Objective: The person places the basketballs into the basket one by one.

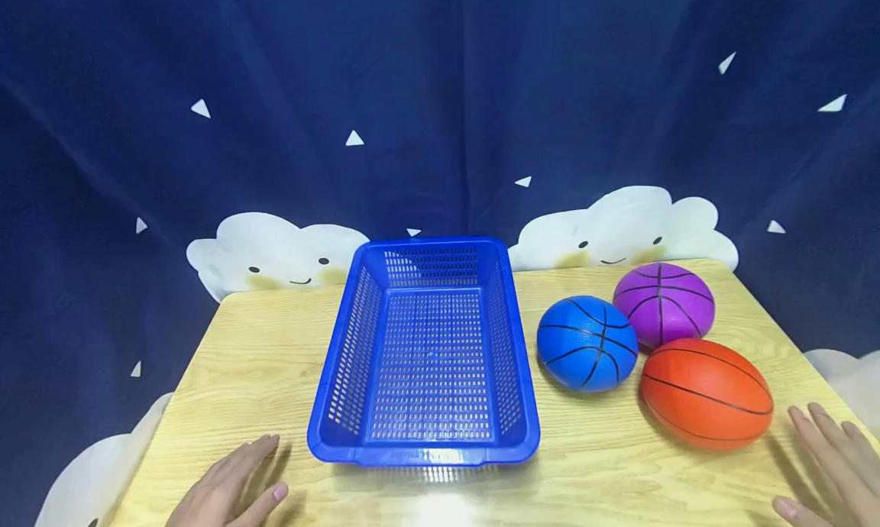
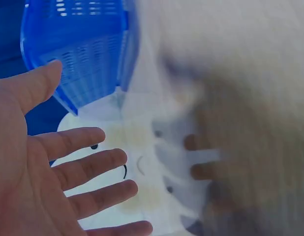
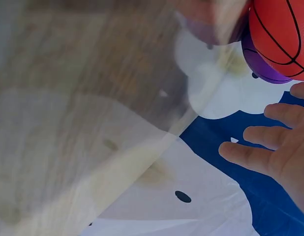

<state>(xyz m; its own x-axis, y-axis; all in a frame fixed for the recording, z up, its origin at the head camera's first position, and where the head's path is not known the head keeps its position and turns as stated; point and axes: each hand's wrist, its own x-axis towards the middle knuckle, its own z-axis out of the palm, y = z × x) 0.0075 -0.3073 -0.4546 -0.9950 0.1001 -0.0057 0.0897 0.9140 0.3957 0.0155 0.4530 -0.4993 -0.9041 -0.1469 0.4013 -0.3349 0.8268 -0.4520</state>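
Observation:
A blue plastic basket (image 1: 430, 456) with slotted walls stands on the wooden table, nothing inside it. To its right sit three balls with black seam lines: a blue ball (image 1: 587, 344), a purple ball (image 1: 664, 304) behind it, and an orange ball (image 1: 706, 393) nearest the front right. My left hand (image 1: 230, 487) is held off the basket's front left corner, fingers extended and thumb apart; the left wrist view shows its bare palm (image 2: 58, 177) beside the basket. My right hand (image 1: 835, 466) is spread just right of the orange ball, apart from it and holding nothing.
The pale wooden table (image 1: 254, 359) has its back edge against a dark blue curtain (image 1: 412, 92) printed with white clouds and small triangles. Its left and right edges slope outward toward me. The basket's rear rim reaches near the back edge.

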